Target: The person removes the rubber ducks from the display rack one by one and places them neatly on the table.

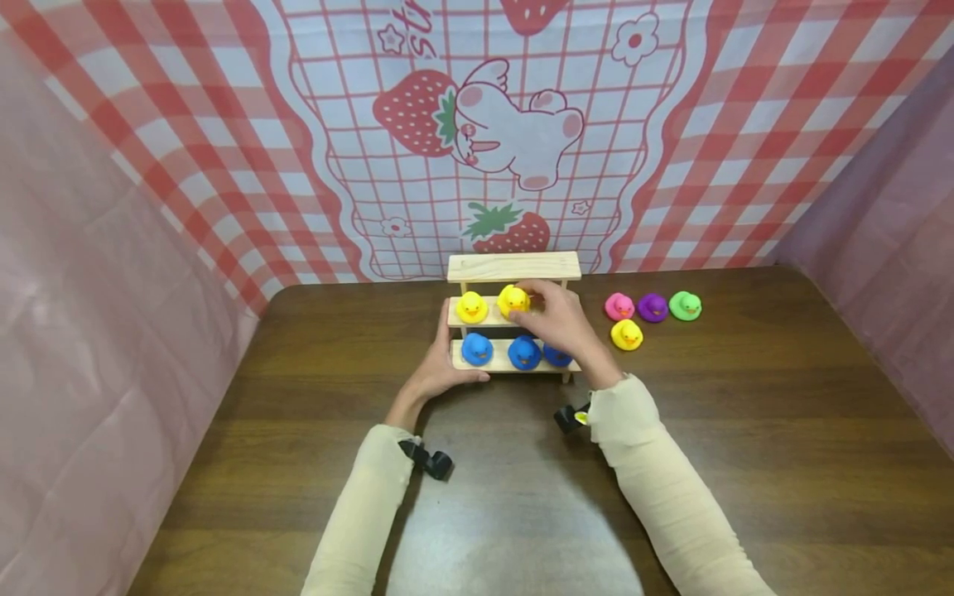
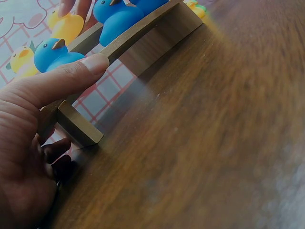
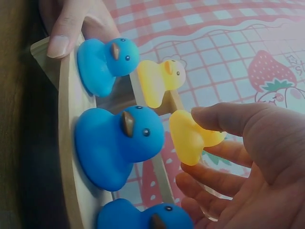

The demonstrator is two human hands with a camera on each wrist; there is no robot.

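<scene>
A small three-tier wooden shelf (image 1: pixel 514 266) stands at the back of the table. My left hand (image 1: pixel 436 371) grips its left end, the thumb over the front edge of the lowest tier. On the middle tier, my right hand (image 1: pixel 561 321) pinches a yellow rubber duck (image 3: pixel 187 138) between thumb and fingers. Left of it sits another yellow duck (image 1: pixel 471 308). The lowest tier bears a left blue duck (image 1: pixel 477 349), a middle blue duck (image 1: pixel 524 353) and a right blue duck (image 1: pixel 556 356), the last partly hidden by my right hand in the head view.
Right of the shelf, on the brown table (image 1: pixel 298 463), lie a pink duck (image 1: pixel 619 306), a purple duck (image 1: pixel 652 307), a green duck (image 1: pixel 686 305) and a loose yellow duck (image 1: pixel 627 334). A strawberry-print cloth (image 1: pixel 350 91) hangs close behind the shelf.
</scene>
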